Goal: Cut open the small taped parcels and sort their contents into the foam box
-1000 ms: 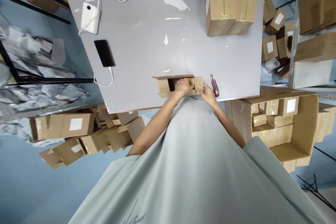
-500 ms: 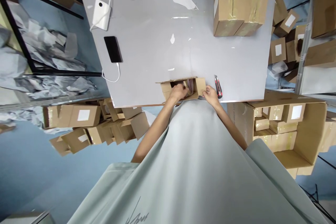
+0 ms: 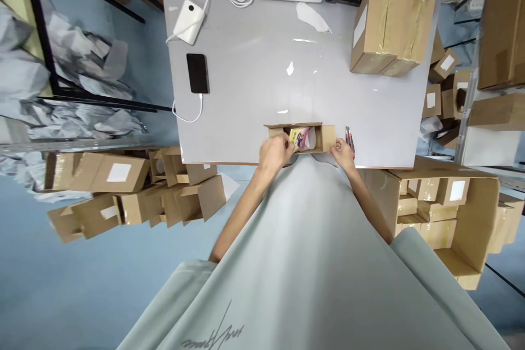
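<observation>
An open cardboard box stands at the table's near edge, flaps folded out. My left hand is closed at its left side, fingertips pinching a small yellow and pink printed packet at the box's opening. Something clear or whitish, too small to name, shows beside the packet inside. My right hand pinches the outer edge of the right-hand flap. Just past that hand lies a red and black box cutter, partly covered by the fingers.
Two taped cartons stand at the back right of the table. On the left are a phone on a cable and a white power bank. A large carton holding smaller boxes is at my right; opened boxes sit at left.
My left hand has drawn back and up from inside the box, and the printed packet now shows at its fingertips. My right hand stays at the flap. The whole view has shifted.
</observation>
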Demonstrator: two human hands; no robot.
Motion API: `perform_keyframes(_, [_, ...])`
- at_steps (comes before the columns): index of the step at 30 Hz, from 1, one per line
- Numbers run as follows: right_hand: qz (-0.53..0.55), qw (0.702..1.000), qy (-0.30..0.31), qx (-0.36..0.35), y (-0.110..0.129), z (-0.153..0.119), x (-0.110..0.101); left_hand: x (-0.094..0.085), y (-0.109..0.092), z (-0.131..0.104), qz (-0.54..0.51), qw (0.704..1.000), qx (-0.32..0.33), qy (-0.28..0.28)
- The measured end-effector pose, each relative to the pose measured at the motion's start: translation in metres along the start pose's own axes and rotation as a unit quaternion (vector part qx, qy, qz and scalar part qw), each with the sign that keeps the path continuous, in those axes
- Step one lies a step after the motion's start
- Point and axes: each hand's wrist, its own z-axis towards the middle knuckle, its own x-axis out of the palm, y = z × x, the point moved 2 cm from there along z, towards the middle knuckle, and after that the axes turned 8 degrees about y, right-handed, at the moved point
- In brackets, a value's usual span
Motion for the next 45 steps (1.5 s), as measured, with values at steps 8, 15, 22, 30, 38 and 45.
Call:
perform_keyframes(8, [0.014, 0.984, -0.094, -0.148, 0.077, -0.045, -0.011, -0.071, 0.04, -0.051, -0.462, 0.878, 0.113, -0.058])
perform_keyframes(15, [0.199, 0.949, 0.089, -0.227, 0.161, -0.084, 0.035, -0.041, 0.013, -0.049, -0.638, 0.759, 0.125, 0.032])
perform_keyframes(22, [0.163, 0.955, 0.018, -0.247, 0.176, -0.083, 0.03, -0.043, 0.026, -0.04, -0.647, 0.746, 0.15, -0.049])
perform_keyframes(30, [0.142, 0.964, -0.032, -0.223, 0.161, -0.09, 0.003, -0.07, 0.052, -0.029, -0.553, 0.805, 0.195, -0.094])
perform_keyframes(38, [0.012, 0.965, -0.013, -0.263, 0.167, -0.087, 0.008, -0.065, 0.048, -0.026, -0.416, 0.869, 0.261, -0.053])
perform_keyframes(45, [-0.033, 0.978, 0.066, -0.195, 0.164, -0.083, 0.006, -0.076, 0.04, -0.021, -0.416, 0.865, 0.264, -0.094])
